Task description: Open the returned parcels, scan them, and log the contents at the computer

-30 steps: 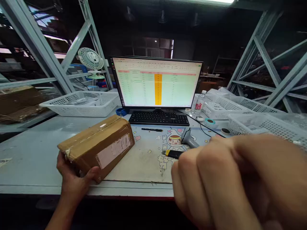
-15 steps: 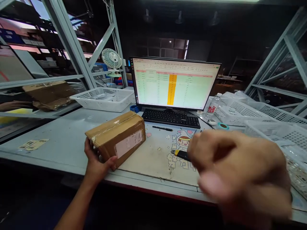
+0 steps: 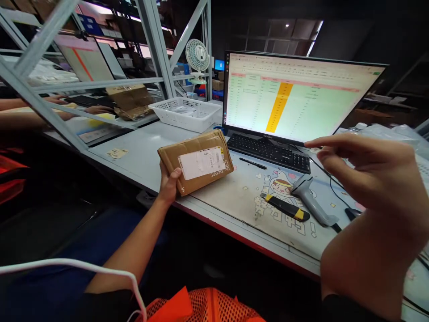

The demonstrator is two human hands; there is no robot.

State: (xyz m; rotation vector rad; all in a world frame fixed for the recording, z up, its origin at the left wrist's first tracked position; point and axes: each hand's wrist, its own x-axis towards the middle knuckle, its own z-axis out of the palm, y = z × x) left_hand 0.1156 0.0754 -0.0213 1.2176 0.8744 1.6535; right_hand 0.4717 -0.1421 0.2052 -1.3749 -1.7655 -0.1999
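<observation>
Holding oblong cardboard box

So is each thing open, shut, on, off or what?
Box: looks shut, tilted
Screen: lit
Knife: lying flat, blade unclear
Scanner: lying down
Pen: lying down
Fan: can't tell if spinning
Basket: open, things inside
Left fingers: gripping box
Right fingers: raised, holding nothing

We see a bright screen at upper right against near-black surroundings, its fine detail unreadable, deep shadow below the desk, the right hand slightly soft, and stretching toward the edges.
</observation>
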